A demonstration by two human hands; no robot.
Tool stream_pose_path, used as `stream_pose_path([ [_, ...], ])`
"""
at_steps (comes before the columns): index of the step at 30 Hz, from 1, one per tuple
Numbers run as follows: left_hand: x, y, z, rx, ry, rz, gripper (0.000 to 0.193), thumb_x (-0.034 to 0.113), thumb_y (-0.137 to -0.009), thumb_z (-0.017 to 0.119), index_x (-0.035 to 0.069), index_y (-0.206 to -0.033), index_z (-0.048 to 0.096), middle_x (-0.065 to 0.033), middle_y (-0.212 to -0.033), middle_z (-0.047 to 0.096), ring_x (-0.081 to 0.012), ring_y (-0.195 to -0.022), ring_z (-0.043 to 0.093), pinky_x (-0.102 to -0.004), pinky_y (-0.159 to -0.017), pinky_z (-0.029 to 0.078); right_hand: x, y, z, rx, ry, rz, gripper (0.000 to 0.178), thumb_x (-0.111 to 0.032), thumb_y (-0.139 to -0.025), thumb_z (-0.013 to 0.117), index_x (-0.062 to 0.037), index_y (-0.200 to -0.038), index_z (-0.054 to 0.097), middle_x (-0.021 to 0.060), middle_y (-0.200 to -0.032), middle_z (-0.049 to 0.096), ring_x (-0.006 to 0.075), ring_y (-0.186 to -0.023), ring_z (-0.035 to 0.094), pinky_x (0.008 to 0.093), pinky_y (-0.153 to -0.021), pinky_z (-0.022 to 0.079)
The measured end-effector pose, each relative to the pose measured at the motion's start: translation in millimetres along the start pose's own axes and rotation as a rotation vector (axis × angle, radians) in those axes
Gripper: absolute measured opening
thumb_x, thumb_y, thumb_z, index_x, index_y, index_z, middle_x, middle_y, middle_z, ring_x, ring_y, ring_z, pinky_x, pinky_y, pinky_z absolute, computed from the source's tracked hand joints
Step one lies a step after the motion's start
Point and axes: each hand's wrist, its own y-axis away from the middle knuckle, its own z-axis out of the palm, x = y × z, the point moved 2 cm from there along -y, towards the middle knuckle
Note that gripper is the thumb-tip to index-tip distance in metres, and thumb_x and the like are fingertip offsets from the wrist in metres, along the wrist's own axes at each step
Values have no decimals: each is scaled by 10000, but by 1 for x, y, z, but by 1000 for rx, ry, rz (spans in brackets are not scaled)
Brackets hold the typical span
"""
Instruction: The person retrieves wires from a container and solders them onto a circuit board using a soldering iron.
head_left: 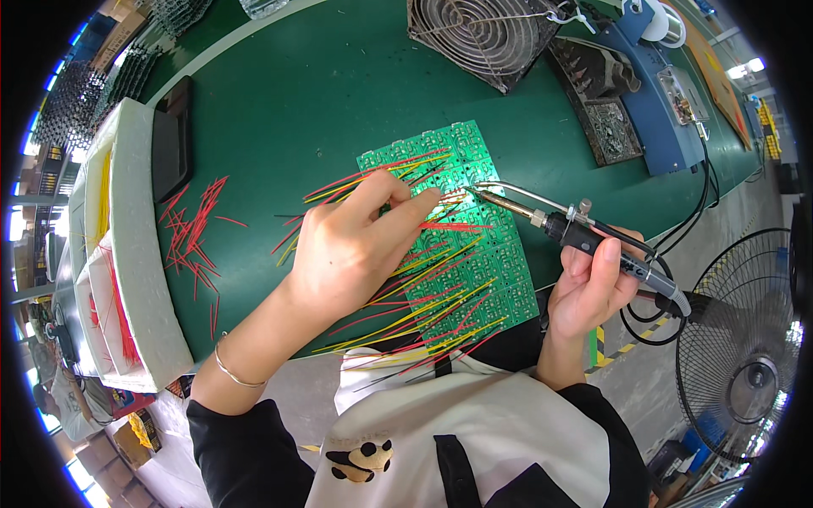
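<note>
A green circuit board panel (508,254) lies at the table's front edge, with rows of red, yellow and black wires attached and trailing off to the left. My left hand (347,245) is over its left side, thumb and forefinger pinched on a thin wire whose end reaches the board; the fingers partly hide it. In my right hand (593,292) is a soldering iron (584,237) with a metal feed tube along its shaft. The iron's tip meets the board close beside my left fingertips.
Loose red wires (195,233) lie left on the green table (279,102). Beyond them stand a white foam box (152,279) of wires and a black tray (174,140). A fume fan (474,34), iron stand (601,110) and blue machine (652,93) are at the back; a floor fan (749,372) stands right.
</note>
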Motion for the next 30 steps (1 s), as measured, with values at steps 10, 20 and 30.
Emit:
stream_pose_path([
  [10, 0, 1, 1, -10, 3, -24, 322, -22, -628, 679, 43, -942, 651, -50, -735, 502, -138, -529, 502, -263, -439, 404, 2, 3, -4, 43, -9, -3, 164, -141, -861, 498, 21, -873, 475, 67, -659, 488, 66, -465, 397, 197, -406, 313],
  [20, 2, 1, 1, -25, -28, -37, 314, -12, -628, 683, 51, -933, 652, -47, -740, 510, -148, -545, 517, -267, -460, 428, 3, 3, -4, 186, -18, 40, 290, -249, -928, 375, -4, -854, 510, -38, -516, 312, 44, -443, 265, 200, -420, 224],
  [30, -1, 2, 2, -4, -81, -26, 278, 0, -636, 684, 62, -906, 659, -31, -729, 517, -144, -539, 529, -265, -471, 450, 3, 1, -3, 100, -39, 3, 147, -145, -875, 467, -8, -822, 462, 12, -538, 415, 68, -433, 372, 193, -394, 296],
])
